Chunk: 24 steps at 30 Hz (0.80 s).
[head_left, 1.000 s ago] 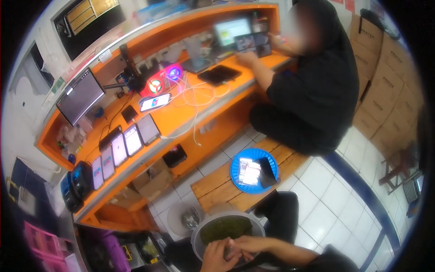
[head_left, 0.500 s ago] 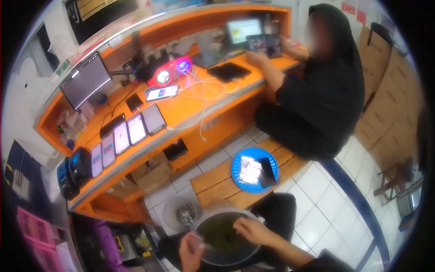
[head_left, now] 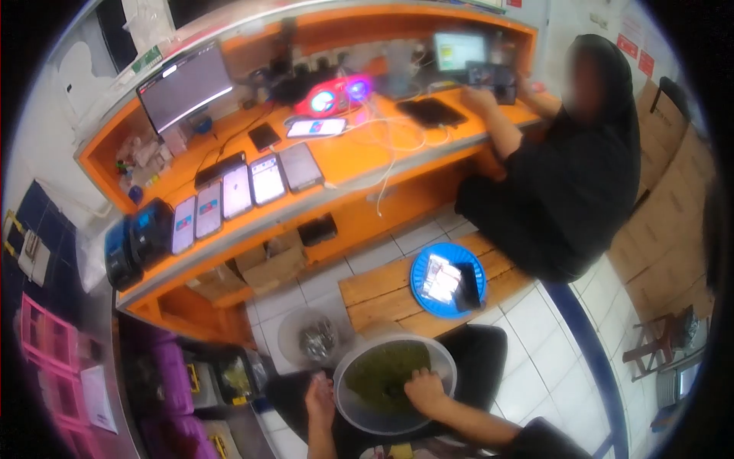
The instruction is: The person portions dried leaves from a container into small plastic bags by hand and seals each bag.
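Note:
A large translucent plastic bowl [head_left: 443,359] sits on my lap, holding a loose, dark green, leafy-looking mass [head_left: 372,376]. My right hand [head_left: 425,392] reaches over the bowl's right side with its fingers bent down into the green mass; the fingertips are hidden there. Just left of the rim is my left hand [head_left: 320,399], raised with its fingers drawn together. Something small and pale may be between them, too blurred to name. Beyond the left hand stands a whitish bucket [head_left: 287,336] with shiny silvery pieces [head_left: 317,339] inside.
A blue plastic tray [head_left: 419,297] with white packets and a dark phone lies on a wooden bench [head_left: 367,294]. Several phones line the orange counter [head_left: 336,177]. A person in black [head_left: 573,176] sits at the right, holding a tablet [head_left: 493,82]. Pink crates [head_left: 52,344] stand left.
My left hand has moved from over the bowl's rim to outside it on the left. My right hand stays at the green mass. The whole view has shifted.

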### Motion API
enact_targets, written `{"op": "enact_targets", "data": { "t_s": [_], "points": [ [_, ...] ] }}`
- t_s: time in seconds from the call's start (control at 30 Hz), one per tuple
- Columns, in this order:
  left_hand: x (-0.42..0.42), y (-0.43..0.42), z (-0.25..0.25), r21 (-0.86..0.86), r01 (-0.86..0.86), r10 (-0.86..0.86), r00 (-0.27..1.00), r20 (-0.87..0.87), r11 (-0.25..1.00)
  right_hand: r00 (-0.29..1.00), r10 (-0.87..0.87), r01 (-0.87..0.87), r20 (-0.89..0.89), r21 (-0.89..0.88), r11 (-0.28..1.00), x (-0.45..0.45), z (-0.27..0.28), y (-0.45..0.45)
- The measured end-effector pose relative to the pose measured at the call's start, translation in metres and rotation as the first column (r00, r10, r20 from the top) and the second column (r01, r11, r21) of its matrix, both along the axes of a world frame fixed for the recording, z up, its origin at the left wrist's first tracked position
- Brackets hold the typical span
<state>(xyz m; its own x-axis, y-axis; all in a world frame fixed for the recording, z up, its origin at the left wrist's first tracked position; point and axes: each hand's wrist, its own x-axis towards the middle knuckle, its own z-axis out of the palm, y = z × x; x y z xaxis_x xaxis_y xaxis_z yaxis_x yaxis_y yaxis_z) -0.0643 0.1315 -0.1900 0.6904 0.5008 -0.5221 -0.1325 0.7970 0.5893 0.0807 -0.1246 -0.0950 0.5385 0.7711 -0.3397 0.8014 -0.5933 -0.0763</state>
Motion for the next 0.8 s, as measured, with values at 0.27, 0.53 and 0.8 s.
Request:
{"op": "enact_targets", "data": {
  "t_s": [0.27, 0.53, 0.8],
  "points": [
    [0.0, -0.005, -0.019, 0.008, -0.004, 0.005, 0.996, -0.084, 1.0, 0.997, -0.046, 0.051, -0.069, 0.076, 0.996, -0.007, 0.024, 0.007],
    [0.002, -0.005, -0.012, -0.016, 0.016, -0.018, 0.994, -0.106, 1.0, 0.999, 0.033, -0.033, 0.003, 0.212, 0.977, 0.0, 0.009, 0.028],
    [0.002, -0.007, -0.005, -0.019, 0.009, -0.01, 0.997, -0.075, 1.0, 0.993, 0.066, -0.082, 0.093, 0.182, 0.98, 0.0, 0.0, 0.034]
  ]
}}
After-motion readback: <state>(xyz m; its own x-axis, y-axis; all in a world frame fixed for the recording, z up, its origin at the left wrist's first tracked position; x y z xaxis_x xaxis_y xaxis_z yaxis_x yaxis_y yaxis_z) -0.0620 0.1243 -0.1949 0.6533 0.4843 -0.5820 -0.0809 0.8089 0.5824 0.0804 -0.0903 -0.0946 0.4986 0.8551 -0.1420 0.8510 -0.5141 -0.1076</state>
